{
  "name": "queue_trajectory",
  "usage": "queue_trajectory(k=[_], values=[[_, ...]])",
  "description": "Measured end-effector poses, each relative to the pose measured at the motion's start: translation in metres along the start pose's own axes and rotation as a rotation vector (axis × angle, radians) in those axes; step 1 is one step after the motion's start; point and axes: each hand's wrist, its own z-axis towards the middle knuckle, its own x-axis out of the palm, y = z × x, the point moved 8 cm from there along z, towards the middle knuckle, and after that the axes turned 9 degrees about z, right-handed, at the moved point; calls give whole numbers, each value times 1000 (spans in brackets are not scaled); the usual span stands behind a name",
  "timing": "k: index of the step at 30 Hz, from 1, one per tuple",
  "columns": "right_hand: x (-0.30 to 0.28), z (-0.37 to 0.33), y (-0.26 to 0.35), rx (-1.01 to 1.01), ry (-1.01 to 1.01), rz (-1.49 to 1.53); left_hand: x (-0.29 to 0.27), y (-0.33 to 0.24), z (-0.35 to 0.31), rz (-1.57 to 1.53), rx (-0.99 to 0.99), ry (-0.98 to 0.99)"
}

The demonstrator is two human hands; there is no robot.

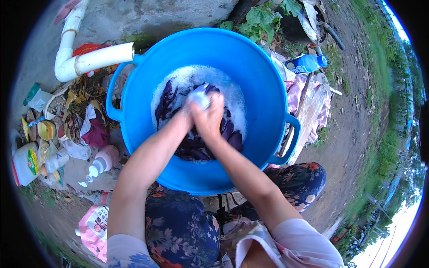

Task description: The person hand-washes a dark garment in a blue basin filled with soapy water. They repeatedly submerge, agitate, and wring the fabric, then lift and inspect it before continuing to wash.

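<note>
Inside a big blue plastic tub [263, 102], dark purple wet laundry [194, 149] lies in water with white suds [234, 100]. My left hand [193, 108] and my right hand [211, 117] meet over the middle of it, pressed together with fingers closed. A bunched soapy cloth [201, 96] shows at their far side, pale bluish-white with dark purple beside it. Motion blurs it, and the fingers partly hide it.
A white drainpipe [105, 59] ends by the tub's left handle. Bottles, including a pink one [107, 156], and a white jug [26, 163] stand at the left. A blue bottle [307, 64] lies at the far right, near pink cloth [295, 94]. My knees flank the tub's near side.
</note>
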Motion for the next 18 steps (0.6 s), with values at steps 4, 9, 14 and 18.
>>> queue_trajectory(k=[4, 9, 14, 18], values=[[-38, 71, -71, 301, -271, -73, 38, 4, -13, 453, 257, -819], [14, 28, -86, 523, 180, 395, -1, -25, -12, 475, 292, -844], [8, 23, -1, 6, 12, 138, 13, -21, -9, 391, 183, -593], [-36, 78, -91, 247, -259, 11, 34, 7, -10, 543, 202, -714]])
